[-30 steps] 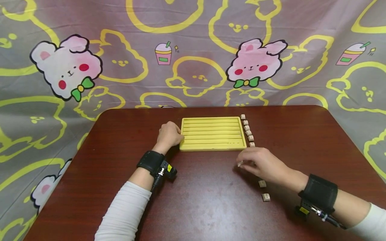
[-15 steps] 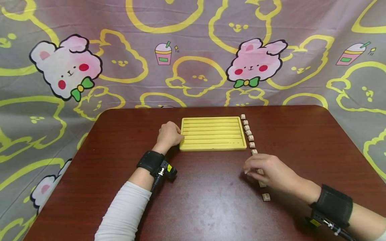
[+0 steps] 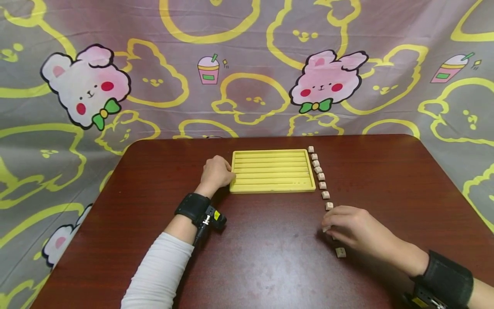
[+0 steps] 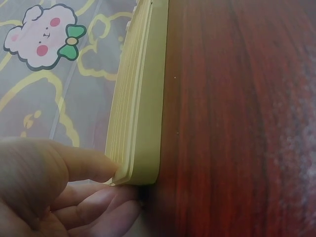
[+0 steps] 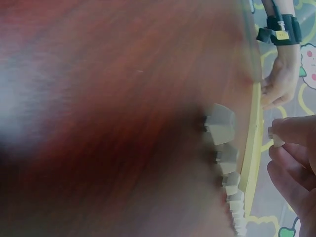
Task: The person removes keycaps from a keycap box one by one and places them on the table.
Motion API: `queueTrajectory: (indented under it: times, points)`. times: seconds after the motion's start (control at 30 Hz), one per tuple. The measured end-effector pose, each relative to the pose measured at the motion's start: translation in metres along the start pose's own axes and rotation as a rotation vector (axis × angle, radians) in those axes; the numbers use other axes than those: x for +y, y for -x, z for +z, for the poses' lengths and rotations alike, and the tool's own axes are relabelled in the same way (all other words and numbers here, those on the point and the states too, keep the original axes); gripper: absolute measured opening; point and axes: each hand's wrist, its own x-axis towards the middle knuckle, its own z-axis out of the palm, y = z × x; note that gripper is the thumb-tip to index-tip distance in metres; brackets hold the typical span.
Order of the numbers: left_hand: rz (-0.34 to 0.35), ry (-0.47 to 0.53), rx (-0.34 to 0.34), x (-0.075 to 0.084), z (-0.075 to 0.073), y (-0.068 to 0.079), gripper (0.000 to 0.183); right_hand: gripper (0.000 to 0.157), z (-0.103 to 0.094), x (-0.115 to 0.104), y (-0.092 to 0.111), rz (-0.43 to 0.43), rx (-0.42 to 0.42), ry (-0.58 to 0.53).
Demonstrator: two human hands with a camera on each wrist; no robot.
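Note:
My left hand point(image 3: 217, 172) grips the near left corner of a shallow yellow tray point(image 3: 273, 191) with long ridges across it. In the left wrist view the thumb lies on the tray's rim point(image 4: 129, 163) and the other fingers are at its underside. My right hand point(image 3: 356, 225) pinches a small cream keycap point(image 5: 278, 140) between thumb and fingertips, over the table to the right of the tray. A line of similar keycaps point(image 3: 321, 176) runs from the tray's far right corner toward me. The right hand partly covers that line, and one keycap point(image 3: 341, 252) lies just nearer than the hand.
Everything stands on a dark red-brown wooden table point(image 3: 254, 257). Behind it hangs a patterned cloth point(image 3: 247, 56) with cartoon animals. Both wrists wear black camera straps, the left strap point(image 3: 194, 209) close to the tray's near left side.
My right hand has moved toward me and to the right along the line, still pinching the keycap. More keycaps behind it are uncovered. The left hand and the tray stay put.

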Motion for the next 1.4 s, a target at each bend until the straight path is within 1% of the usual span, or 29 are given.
queueTrajectory:
  times: [0.1, 0.2, 0.27, 0.4, 0.47, 0.63, 0.73, 0.87, 1.0, 1.1, 1.2, 1.4]
  points:
    - [0.002, -0.006, 0.005, -0.001, 0.0, 0.0, 0.017, 0.024, -0.002, -0.003, 0.005, 0.008, -0.023, -0.001]
    - [0.001, -0.009, 0.009, -0.001, 0.0, -0.001, 0.022, 0.02, -0.004, -0.005, 0.009, 0.036, -0.048, 0.016]
    - [0.005, -0.009, 0.011, -0.001, 0.001, -0.001, 0.024, 0.02, -0.005, -0.008, 0.013, 0.057, -0.057, 0.012]
    - [0.004, -0.013, 0.003, -0.002, 0.001, -0.001, 0.02, 0.022, -0.008, -0.011, 0.018, 0.076, -0.057, -0.008]
    - [0.005, -0.016, 0.001, -0.002, 0.001, -0.002, 0.017, 0.02, -0.009, -0.013, 0.021, 0.067, -0.046, -0.016]
    - [0.002, -0.013, 0.007, -0.002, 0.001, -0.002, 0.017, 0.016, -0.009, -0.017, 0.026, 0.026, -0.018, -0.019]
    - [0.006, -0.002, 0.007, -0.002, 0.001, -0.002, 0.02, 0.017, -0.01, -0.02, 0.029, 0.006, -0.011, -0.016]
    - [0.011, 0.022, -0.004, -0.002, 0.001, -0.001, 0.031, 0.021, -0.01, -0.024, 0.033, -0.016, -0.009, -0.013]
    - [0.031, 0.031, 0.001, -0.002, 0.002, 0.0, 0.036, 0.023, -0.011, -0.026, 0.037, -0.034, 0.002, -0.007]
    - [0.039, 0.03, 0.008, -0.002, 0.002, -0.001, 0.036, 0.021, -0.012, -0.028, 0.04, -0.035, 0.009, -0.005]
    - [0.029, 0.028, 0.013, -0.002, 0.002, -0.002, 0.032, 0.019, -0.012, -0.029, 0.043, -0.025, 0.011, -0.008]
    - [0.007, 0.019, -0.005, -0.002, 0.003, -0.002, 0.018, 0.023, -0.01, -0.033, 0.048, -0.024, 0.022, -0.015]
